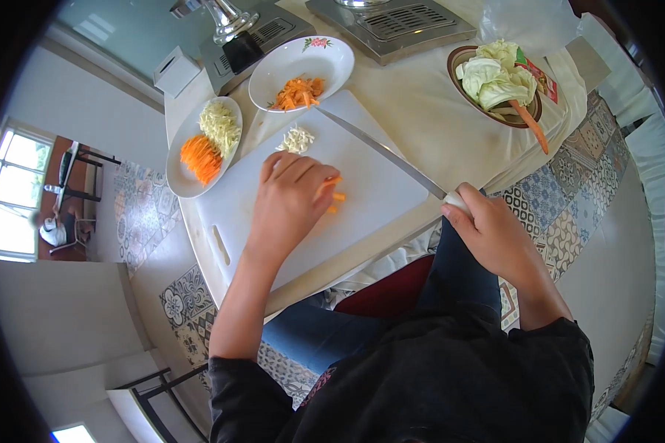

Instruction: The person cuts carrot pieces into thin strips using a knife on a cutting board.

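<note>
My right hand (488, 225) is closed round the pale handle of a long kitchen knife (388, 153). Its blade slants up and left over the white cutting board (377, 196), the tip near the flowered bowl. My left hand (294, 193) is above the board with curled fingers, pinching orange carrot pieces (333, 182) at the fingertips. A few more carrot bits (338, 198) lie on the board beside that hand. Just beyond it sits a small heap of chopped white pieces (296, 139). The flowered bowl (338, 63) at the board's far edge holds carrot shreds (298, 94).
An oval plate (176, 184) at left bears shredded carrot (201, 159) and shredded cabbage (219, 127). At far right, a brown-rimmed bowl (458, 57) holds cabbage (497, 76) and a carrot (528, 125). Metal stoves (403, 28) stand along the back. A white box (176, 71) is at back left.
</note>
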Demonstrator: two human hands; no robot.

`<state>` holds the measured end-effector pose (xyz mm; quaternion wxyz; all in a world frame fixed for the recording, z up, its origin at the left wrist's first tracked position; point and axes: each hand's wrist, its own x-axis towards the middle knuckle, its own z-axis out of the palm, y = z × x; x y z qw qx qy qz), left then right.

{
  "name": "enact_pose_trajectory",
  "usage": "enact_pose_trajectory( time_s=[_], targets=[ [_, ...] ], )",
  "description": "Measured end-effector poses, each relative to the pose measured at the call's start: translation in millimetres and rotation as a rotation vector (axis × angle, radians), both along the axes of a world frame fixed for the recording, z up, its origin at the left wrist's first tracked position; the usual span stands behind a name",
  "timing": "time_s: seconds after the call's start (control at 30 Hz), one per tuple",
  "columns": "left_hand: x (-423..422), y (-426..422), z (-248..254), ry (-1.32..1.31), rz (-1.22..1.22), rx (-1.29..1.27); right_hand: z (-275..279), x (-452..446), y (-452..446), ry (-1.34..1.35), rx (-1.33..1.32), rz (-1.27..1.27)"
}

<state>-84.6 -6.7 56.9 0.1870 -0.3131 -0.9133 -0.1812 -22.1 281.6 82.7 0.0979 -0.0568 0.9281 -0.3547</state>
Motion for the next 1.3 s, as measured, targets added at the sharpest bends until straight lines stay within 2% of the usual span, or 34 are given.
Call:
enact_pose_trajectory(
  time_s=[0.27,0.47,0.67,0.77,0.87,1.07,1.17,1.3],
  targets=[
    [36,-26,-10,-0.084,0.055,-0.129,-11,4,3,-0.027,-0.056,0.040],
    [13,-11,-11,-0.115,0.016,-0.019,-18,12,1,-0.034,-0.081,0.046],
    [-1,-8,-14,-0.221,-0.038,-0.077,-20,15,8,-0.059,-0.084,0.024],
    [-4,-3,-4,-0.380,0.011,-0.082,-21,13,9,-0.080,-0.063,0.014],
    [-15,-8,-15,-0.285,0.019,-0.018,-24,13,7,-0.062,-0.060,0.022],
    [-15,-26,-9,-0.444,-0.085,0.169,-24,10,4,-0.087,-0.049,0.042],
    [-17,-37,2,-0.327,0.008,0.296,-23,7,2,-0.072,-0.046,0.054],
    [-25,-43,-15,-0.078,0.220,0.450,-29,0,-2,-0.016,-0.021,0.101]
  ],
)
